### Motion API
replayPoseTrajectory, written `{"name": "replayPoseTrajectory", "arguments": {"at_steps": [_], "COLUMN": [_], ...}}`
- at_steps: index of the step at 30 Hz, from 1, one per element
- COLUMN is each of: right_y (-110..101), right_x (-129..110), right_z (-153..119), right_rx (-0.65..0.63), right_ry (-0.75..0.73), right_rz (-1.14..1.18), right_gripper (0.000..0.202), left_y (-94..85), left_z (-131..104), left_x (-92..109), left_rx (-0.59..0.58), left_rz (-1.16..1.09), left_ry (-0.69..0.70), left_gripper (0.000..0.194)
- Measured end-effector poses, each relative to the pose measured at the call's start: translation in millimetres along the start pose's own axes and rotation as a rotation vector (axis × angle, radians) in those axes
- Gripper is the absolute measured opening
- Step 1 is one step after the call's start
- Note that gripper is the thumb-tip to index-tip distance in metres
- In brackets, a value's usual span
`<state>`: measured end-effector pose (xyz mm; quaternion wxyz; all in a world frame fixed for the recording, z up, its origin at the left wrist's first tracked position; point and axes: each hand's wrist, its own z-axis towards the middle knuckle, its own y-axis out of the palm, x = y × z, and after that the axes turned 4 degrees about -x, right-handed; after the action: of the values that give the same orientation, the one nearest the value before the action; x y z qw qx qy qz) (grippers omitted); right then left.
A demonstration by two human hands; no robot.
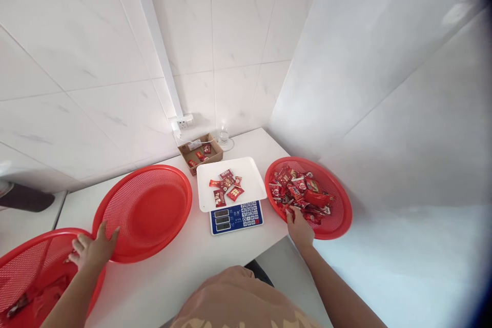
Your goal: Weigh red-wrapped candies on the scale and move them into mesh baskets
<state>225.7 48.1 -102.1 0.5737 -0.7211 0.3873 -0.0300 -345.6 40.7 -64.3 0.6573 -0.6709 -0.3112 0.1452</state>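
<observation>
My left hand (94, 248) has its fingers apart over the rims where the middle red basket (142, 212) and the left red basket (19, 261) meet. Nothing shows in it. At the near edge of the right red basket (340, 200), my right hand (298, 225) has its fingertips among red-wrapped sweets (298, 189); what they pinch, if anything, is too small to name. Several wrapped sweets (226, 182) lie on the white tray (205, 171) of a scale (236, 218). The middle basket holds nothing. A few red packets (46, 300) lie in the left one.
Behind the tray stands a cardboard box (219, 154) with several sweets inside. Beside it is a clear glass container (223, 136). A wall socket (184, 122) has a cable. A dark cylinder (28, 197) lies at the far left. Walls border the white table (184, 266).
</observation>
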Motion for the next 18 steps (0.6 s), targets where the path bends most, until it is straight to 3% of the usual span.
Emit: {"name": "replayPoseTrajectory", "arguments": {"at_steps": [1,5,7,11,14,18], "right_y": [0.2,1.3,1.5,0.4,-0.8,-1.1], "right_x": [0.1,-0.3,-1.1,-2.2,-2.2,-3.3], "right_z": [0.1,-0.3,-0.4,-0.8,-1.6,-1.1], "right_rx": [0.002,0.014,0.015,0.010,0.004,-0.004], "right_ry": [-0.002,0.001,0.008,0.011,0.009,0.016], "right_rz": [-0.004,-0.010,-0.016,-0.016,-0.001,0.008], "right_gripper": [0.043,0.044,0.044,0.043,0.044,0.044], "left_y": [-2.8,4.8,20.9,57.0,72.9,79.5], "left_z": [-7.5,-35.3,-45.2,-57.5,-60.9,-59.0], "left_x": [15.8,95.3,137.5,211.1,248.7,269.0], "left_rx": [0.047,0.081,-0.005,-0.306,-0.428,-0.479], "left_rz": [0.025,0.001,-0.023,-0.041,0.008,0.060], "left_ry": [-0.009,0.378,0.573,0.895,0.939,0.947], "left_gripper": [0.073,0.064,0.064,0.078,0.083,0.080]}}
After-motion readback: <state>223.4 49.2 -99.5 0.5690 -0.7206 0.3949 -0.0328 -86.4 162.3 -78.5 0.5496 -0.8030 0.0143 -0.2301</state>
